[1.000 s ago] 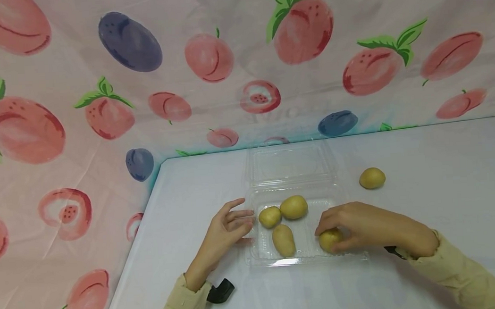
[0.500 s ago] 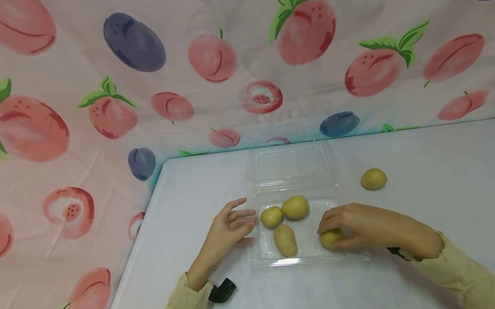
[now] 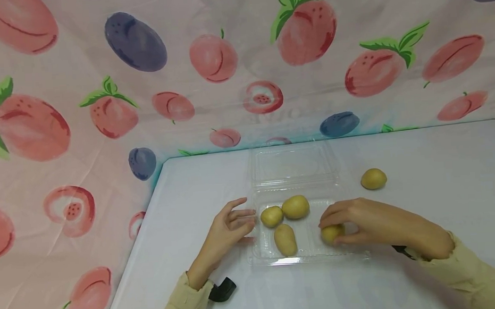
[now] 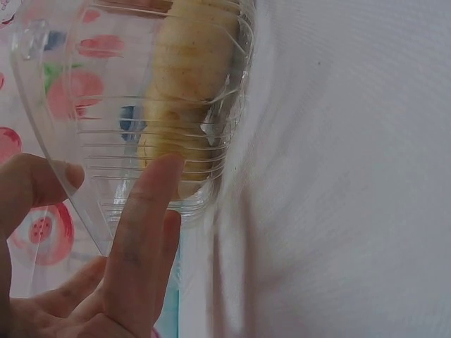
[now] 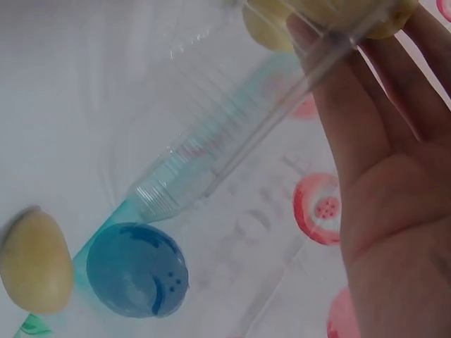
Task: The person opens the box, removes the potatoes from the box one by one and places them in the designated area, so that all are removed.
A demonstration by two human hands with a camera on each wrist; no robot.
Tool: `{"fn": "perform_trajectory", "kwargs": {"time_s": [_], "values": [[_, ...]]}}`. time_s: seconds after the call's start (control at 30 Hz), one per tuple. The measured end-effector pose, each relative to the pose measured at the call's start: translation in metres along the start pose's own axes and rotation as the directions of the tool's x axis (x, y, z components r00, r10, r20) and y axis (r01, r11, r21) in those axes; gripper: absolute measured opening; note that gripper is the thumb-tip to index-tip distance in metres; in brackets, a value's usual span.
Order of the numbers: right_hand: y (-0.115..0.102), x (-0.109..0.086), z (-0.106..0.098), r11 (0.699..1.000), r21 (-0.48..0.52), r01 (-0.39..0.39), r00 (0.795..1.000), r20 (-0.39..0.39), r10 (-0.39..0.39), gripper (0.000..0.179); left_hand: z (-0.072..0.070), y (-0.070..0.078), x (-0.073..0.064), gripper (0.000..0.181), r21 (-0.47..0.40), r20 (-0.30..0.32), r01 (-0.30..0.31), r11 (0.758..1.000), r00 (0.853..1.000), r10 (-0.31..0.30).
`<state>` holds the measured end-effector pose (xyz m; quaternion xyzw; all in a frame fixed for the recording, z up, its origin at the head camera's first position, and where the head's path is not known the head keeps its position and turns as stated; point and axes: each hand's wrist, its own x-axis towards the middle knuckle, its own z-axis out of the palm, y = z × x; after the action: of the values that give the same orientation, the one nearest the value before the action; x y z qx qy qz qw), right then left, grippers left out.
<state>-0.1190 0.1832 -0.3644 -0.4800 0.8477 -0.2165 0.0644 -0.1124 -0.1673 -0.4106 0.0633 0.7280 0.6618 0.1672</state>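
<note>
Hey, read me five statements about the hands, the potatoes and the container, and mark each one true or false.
1. The right hand grips a potato. True.
2. The container has its lid closed. False: the lid is open, lying back on the far side.
3. Three other potatoes are in the container. True.
4. The left hand holds a potato. False: the left hand is at the container's left side, holding no potato.
5. A fifth potato lies outside the container. True.
</note>
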Motion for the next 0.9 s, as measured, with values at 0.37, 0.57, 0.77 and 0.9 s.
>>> {"fn": "perform_trajectory", "kwargs": {"time_s": [0.37,0.57,0.77,0.9], "values": [[0.0,-0.007,-0.013,0.994,-0.108,0.023,0.994,-0.102,-0.034,0.032,0.0,0.001,0.0,0.066,0.006,-0.002,0.007,1.0,1.0,-0.007],[0.004,-0.014,-0.017,0.993,-0.115,0.031,0.987,-0.156,-0.049,0.036,0.001,0.003,0.0,0.066,-0.017,-0.004,0.011,1.0,1.0,-0.011],[0.01,-0.02,-0.021,0.985,-0.163,0.06,0.969,-0.227,-0.096,0.04,0.001,0.003,-0.001,0.066,-0.015,-0.008,0.014,1.0,1.0,-0.014],[0.013,-0.023,-0.023,0.985,-0.161,0.062,0.964,-0.246,-0.1,0.045,0.0,0.003,-0.001,0.066,-0.016,-0.006,0.015,1.0,1.0,-0.015]]}}
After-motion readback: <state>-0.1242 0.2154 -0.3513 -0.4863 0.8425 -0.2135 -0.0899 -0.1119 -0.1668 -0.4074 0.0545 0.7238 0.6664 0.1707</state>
